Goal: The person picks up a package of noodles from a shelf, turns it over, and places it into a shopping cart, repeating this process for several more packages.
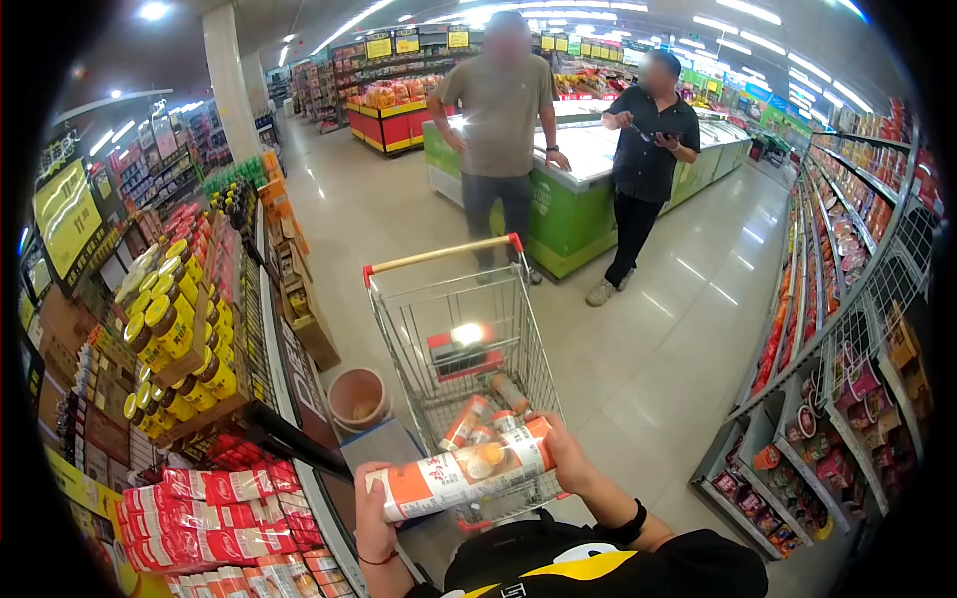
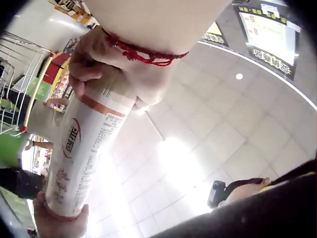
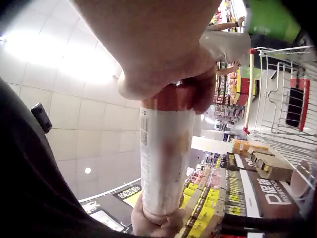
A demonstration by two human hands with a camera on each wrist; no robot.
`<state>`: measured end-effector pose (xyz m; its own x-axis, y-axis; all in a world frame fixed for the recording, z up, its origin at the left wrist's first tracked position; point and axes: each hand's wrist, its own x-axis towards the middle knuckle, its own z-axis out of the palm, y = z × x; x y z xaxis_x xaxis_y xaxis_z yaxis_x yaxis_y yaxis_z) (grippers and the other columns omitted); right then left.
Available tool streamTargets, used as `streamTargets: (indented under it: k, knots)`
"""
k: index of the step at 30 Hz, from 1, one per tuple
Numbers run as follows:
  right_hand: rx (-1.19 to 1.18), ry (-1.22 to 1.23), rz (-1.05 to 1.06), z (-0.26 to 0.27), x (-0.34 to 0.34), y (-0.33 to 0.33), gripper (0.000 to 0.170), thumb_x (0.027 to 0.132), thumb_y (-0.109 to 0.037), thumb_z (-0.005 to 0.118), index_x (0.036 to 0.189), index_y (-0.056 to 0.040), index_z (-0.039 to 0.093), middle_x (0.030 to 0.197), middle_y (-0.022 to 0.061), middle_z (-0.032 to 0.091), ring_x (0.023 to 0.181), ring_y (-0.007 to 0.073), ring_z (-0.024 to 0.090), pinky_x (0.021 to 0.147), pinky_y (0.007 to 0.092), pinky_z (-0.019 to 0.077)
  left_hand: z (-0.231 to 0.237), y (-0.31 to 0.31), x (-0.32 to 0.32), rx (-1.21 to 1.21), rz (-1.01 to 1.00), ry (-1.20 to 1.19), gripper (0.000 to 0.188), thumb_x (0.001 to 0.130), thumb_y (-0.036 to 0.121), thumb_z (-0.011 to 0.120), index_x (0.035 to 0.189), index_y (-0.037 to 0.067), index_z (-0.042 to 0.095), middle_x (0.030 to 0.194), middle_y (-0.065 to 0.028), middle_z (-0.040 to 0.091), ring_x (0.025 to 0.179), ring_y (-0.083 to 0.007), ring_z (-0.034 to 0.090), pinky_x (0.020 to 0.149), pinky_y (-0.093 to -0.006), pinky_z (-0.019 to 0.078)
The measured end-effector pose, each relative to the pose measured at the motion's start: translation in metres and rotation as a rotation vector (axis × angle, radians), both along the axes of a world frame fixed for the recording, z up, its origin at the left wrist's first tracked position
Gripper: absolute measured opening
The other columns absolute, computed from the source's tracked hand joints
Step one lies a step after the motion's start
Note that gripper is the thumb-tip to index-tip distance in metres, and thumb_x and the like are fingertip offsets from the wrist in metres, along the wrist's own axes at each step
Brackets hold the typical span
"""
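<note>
A long cylindrical noodle pack (image 1: 459,470), white with orange ends and a printed bowl, is held level between both hands above the shopping cart. My left hand (image 1: 373,520) grips its white left end; in the left wrist view that hand's fingers (image 2: 88,62) curl round the pack's end. My right hand (image 1: 568,456) holds the orange end, and the right wrist view shows its fingers (image 3: 200,94) wrapped over it. Underneath, similar orange-and-white packs (image 1: 464,421) lie in the wire shopping cart (image 1: 533,344), partly hidden by the held pack.
To the left, a shelf holds red-and-white packs (image 1: 214,518) and yellow-lidded jars (image 1: 169,324). A pink bucket (image 1: 359,399) stands beside the cart. Two people (image 1: 498,110) stand beyond it, by a green freezer chest (image 1: 568,219). Packed shelves (image 1: 847,269) line the right side.
</note>
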<state>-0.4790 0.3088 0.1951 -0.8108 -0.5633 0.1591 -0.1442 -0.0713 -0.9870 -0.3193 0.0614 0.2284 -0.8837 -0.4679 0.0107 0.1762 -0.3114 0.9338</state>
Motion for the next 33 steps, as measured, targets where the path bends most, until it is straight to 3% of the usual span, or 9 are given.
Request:
streamTargets:
  k: [1, 2, 5, 12, 15, 21, 29, 30, 33]
  knots:
    - [-0.051, 0.014, 0.010, -0.003, -0.004, -0.003, 0.055, 0.097, -0.047, 0.030, 0.129, -0.0027, 0.036, 0.121, 0.0175, 0.053, 0.104, 0.0249, 0.057, 0.088, 0.0357, 0.0445, 0.005, -0.002, -0.003, -0.012, 0.001, 0.036, 0.033, 0.094, 0.031, 0.041, 0.115, 0.005, 0.042, 0.097, -0.0086, 0.056, 0.067, -0.0112, 0.055, 0.047, -0.0193, 0.0413]
    - [-0.102, 0.026, 0.020, -0.004, -0.004, -0.006, 0.058, 0.097, -0.048, 0.030, 0.130, -0.0008, 0.033, 0.124, 0.0165, 0.052, 0.105, 0.0214, 0.057, 0.089, 0.0342, 0.0446, 0.011, -0.001, -0.006, -0.048, 0.026, 0.084, 0.036, 0.093, 0.030, 0.043, 0.115, 0.002, 0.042, 0.097, -0.0096, 0.055, 0.079, -0.0137, 0.056, 0.064, -0.0229, 0.0457]
    - [-0.254, 0.041, 0.013, 0.032, 0.001, -0.019, 0.060, 0.096, -0.050, 0.032, 0.131, -0.0004, 0.032, 0.119, 0.0159, 0.054, 0.104, 0.0209, 0.057, 0.088, 0.0323, 0.0447, 0.030, -0.004, -0.011, -0.075, 0.002, 0.145, 0.038, 0.092, 0.030, 0.043, 0.116, 0.001, 0.041, 0.099, -0.0111, 0.054, 0.088, -0.0164, 0.055, 0.077, -0.0269, 0.0447]
    - [-0.379, 0.062, -0.081, 0.070, 0.008, -0.023, 0.061, 0.094, -0.049, 0.036, 0.129, 0.0010, 0.036, 0.107, 0.0147, 0.060, 0.098, 0.0188, 0.060, 0.084, 0.0292, 0.0459, 0.035, 0.003, -0.020, -0.094, 0.041, 0.273, 0.048, 0.091, 0.035, 0.046, 0.119, -0.003, 0.041, 0.106, -0.0152, 0.055, 0.098, -0.0224, 0.056, 0.087, -0.0339, 0.0440]
    - [-0.334, 0.125, -0.159, 0.071, 0.006, -0.017, 0.060, 0.093, -0.047, 0.036, 0.127, 0.0018, 0.039, 0.100, 0.0131, 0.062, 0.094, 0.0178, 0.060, 0.082, 0.0280, 0.0462, 0.037, 0.010, -0.026, -0.112, 0.072, 0.305, 0.047, 0.091, 0.038, 0.046, 0.117, 0.000, 0.044, 0.104, -0.0133, 0.055, 0.094, -0.0210, 0.058, 0.079, -0.0308, 0.0490]
    - [-0.296, 0.171, -0.235, 0.079, 0.009, -0.010, 0.060, 0.092, -0.046, 0.037, 0.125, 0.0039, 0.041, 0.097, 0.0111, 0.061, 0.089, 0.0152, 0.060, 0.078, 0.0256, 0.0457, 0.034, 0.009, -0.024, -0.063, 0.013, 0.249, 0.049, 0.094, 0.035, 0.044, 0.129, 0.000, 0.039, 0.107, -0.0134, 0.056, 0.097, -0.0215, 0.058, 0.083, -0.0316, 0.0480]
    - [-0.131, 0.121, -0.266, 0.069, 0.001, -0.012, 0.045, 0.095, -0.032, 0.037, 0.124, 0.0030, 0.044, 0.102, 0.0104, 0.057, 0.098, 0.0165, 0.053, 0.087, 0.0295, 0.0407, 0.026, 0.005, -0.036, 0.002, 0.038, 0.105, 0.049, 0.099, 0.033, 0.037, 0.139, 0.005, 0.032, 0.109, -0.0089, 0.060, 0.085, -0.0134, 0.061, 0.058, -0.0235, 0.0472]
    - [-0.069, 0.112, -0.229, 0.065, -0.001, -0.013, 0.045, 0.097, -0.033, 0.035, 0.127, 0.0000, 0.041, 0.097, 0.0080, 0.058, 0.090, 0.0107, 0.055, 0.080, 0.0237, 0.0423, 0.021, 0.001, -0.036, 0.019, 0.026, 0.081, 0.049, 0.099, 0.033, 0.036, 0.138, 0.005, 0.032, 0.109, -0.0084, 0.060, 0.081, -0.0122, 0.061, 0.053, -0.0225, 0.0455]
    - [0.064, 0.077, -0.206, 0.059, 0.000, -0.017, 0.045, 0.097, -0.034, 0.036, 0.127, -0.0005, 0.042, 0.097, 0.0076, 0.057, 0.090, 0.0109, 0.054, 0.080, 0.0240, 0.0425, 0.013, -0.006, -0.034, 0.074, 0.032, 0.011, 0.043, 0.099, 0.030, 0.037, 0.133, 0.005, 0.037, 0.107, -0.0080, 0.060, 0.079, -0.0121, 0.060, 0.052, -0.0225, 0.0457]
